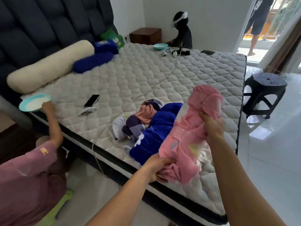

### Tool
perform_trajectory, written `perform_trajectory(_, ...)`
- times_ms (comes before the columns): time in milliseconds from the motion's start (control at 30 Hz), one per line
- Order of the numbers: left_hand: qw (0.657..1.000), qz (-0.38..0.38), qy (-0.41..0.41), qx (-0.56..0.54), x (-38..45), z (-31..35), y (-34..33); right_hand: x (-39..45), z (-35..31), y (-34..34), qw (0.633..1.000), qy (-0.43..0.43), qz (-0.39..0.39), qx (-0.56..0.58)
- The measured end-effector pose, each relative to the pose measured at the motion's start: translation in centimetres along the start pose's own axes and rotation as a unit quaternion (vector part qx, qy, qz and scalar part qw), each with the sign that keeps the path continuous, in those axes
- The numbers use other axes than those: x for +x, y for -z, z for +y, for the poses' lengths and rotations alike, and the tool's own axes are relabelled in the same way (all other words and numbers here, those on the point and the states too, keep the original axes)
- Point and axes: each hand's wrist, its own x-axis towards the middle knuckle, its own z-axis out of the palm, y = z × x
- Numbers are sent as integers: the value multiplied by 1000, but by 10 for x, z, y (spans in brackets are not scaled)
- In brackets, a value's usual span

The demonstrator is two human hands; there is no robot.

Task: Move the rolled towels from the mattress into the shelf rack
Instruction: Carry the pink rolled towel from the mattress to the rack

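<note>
Head view, pink towel between both grips

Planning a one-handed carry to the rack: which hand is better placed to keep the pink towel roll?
Probably right: the right hand grips the pink towel roll mid-length, while the left hand pinches its lower end.

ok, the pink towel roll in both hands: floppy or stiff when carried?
Probably floppy: the pink towel roll bends and bunches between the left hand and right hand. Loose folds hang near the lower end, so it may unroll. Likely light; it's held clear of the mattress.
</note>
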Motion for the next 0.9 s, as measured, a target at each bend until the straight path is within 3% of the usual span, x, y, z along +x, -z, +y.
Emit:
perform_trajectory(200,992,75,-86,-60,-78,-40,41,-94,-32,-41,989,86,-118,8)
perform_trajectory(400,947,232,-126,-185,-184,-127,101,-229,-19,-110,937,97,-332,-36)
perform_trajectory(600,887,373,-98,-255,-308,-245,142,-412,24,-168,834,134,-527,-95)
perform_trajectory(900,756,529,-34,-383,-461,-385,146,-675,99,-196,626,161,-749,-143)
